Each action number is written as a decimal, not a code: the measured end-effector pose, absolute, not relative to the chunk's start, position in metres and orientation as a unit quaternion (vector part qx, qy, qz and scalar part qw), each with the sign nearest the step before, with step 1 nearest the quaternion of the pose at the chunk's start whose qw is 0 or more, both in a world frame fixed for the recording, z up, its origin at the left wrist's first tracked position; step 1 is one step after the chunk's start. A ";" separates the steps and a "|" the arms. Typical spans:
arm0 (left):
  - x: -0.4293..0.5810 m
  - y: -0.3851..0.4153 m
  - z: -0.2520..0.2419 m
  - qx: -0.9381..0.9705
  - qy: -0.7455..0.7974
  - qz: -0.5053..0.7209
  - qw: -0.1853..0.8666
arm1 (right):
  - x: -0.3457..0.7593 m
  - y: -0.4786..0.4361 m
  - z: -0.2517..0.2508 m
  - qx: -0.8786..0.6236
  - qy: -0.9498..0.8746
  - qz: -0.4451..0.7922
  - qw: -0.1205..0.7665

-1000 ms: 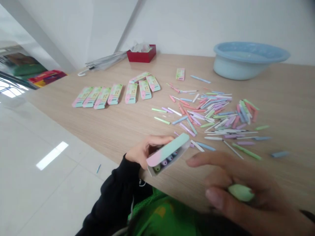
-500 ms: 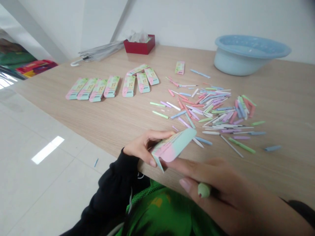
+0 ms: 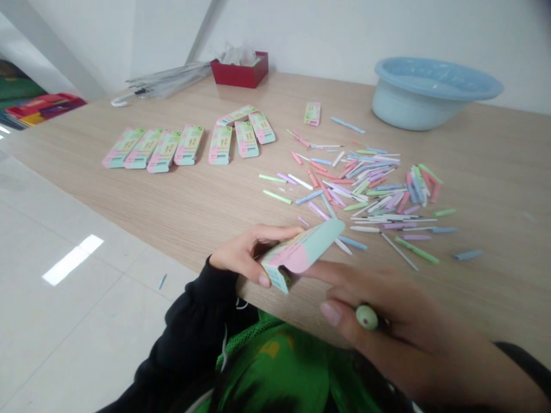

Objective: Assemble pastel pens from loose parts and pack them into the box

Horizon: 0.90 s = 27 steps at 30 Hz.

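Note:
My left hand (image 3: 245,255) grips a small pink and mint box (image 3: 301,252) at the table's near edge, fingers curled round it. My right hand (image 3: 387,327) is closed on a green pen (image 3: 367,316), tucked between its fingers, while its fingertips touch the box's end. Beyond the box lies a spread of several pastel pens and caps (image 3: 370,189) on the wooden table (image 3: 206,201).
Several closed pink and mint boxes (image 3: 172,148) lie in a row at the left, one more box (image 3: 313,113) farther back. A blue basin (image 3: 430,92) stands at the back right, a red box (image 3: 239,71) and a folded umbrella (image 3: 163,80) at the back.
The box's open end, with pens showing inside, has been closed. My right hand moved up against the box, still holding the green pen.

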<state>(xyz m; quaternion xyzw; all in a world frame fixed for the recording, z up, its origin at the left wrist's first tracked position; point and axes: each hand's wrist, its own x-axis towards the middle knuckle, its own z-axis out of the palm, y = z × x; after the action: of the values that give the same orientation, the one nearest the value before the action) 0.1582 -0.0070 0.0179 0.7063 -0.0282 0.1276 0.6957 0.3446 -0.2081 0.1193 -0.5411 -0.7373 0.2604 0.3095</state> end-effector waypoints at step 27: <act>0.157 -0.007 0.021 0.686 -0.034 0.101 0.720 | 0.355 -0.207 0.124 -0.577 -0.639 0.293 0.415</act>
<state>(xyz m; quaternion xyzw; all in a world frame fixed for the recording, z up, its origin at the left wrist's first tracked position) 0.1566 -0.0072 0.0215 0.6857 -0.0339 0.1011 0.7200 0.3554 -0.2068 0.1237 -0.5775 -0.6387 0.2934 0.4152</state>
